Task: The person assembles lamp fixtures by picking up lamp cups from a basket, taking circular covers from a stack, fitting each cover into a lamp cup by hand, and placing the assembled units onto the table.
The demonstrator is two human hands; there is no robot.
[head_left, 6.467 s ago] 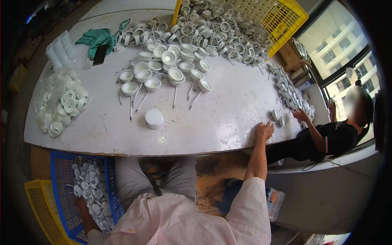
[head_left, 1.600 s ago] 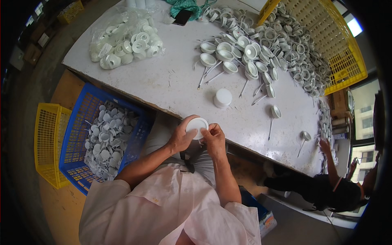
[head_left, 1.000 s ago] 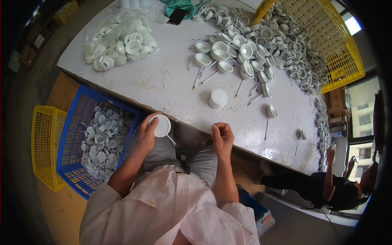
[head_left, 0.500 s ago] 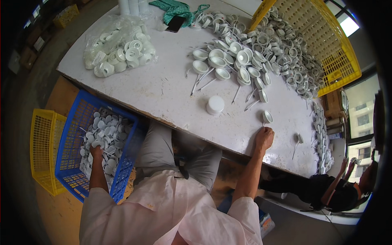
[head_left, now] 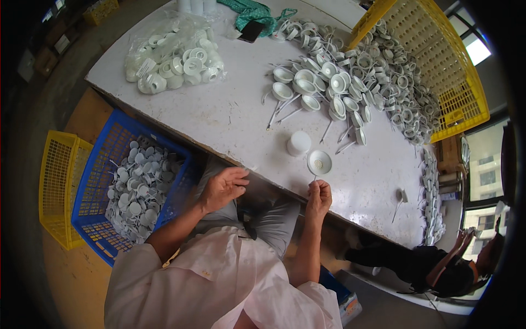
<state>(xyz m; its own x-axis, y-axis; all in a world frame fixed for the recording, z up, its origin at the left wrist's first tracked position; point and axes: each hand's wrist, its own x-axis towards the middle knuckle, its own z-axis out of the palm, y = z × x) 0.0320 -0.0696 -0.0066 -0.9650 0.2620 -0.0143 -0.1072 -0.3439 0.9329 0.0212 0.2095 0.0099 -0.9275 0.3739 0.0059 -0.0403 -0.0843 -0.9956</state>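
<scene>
Two hands over the lap at the near edge of the worktop (head_left: 230, 118), apart. Right hand (head_left: 318, 198) pinched on the thin stem of a white cup (head_left: 319, 162), cup resting on the worktop just beyond the fingertips. Left hand (head_left: 222, 188) open and empty, fingers loosely curled, hovering beside the blue crate (head_left: 104, 164). Small white cap (head_left: 298, 143) upright just beside the cup, not touching. Farther back, a spread pile of stemmed cups (head_left: 323, 88), running into more of them heaped at the yellow crate (head_left: 438, 66). Clear bag of rings (head_left: 175, 60) at the far left of the worktop. Blue crate on the floor at the left, holding white stemmed pieces; a yellow basket (head_left: 57, 186) just beside it. One lone stemmed cup (head_left: 401, 196) near the right end. Another person (head_left: 455, 268) seated at the lower right, well apart.
</scene>
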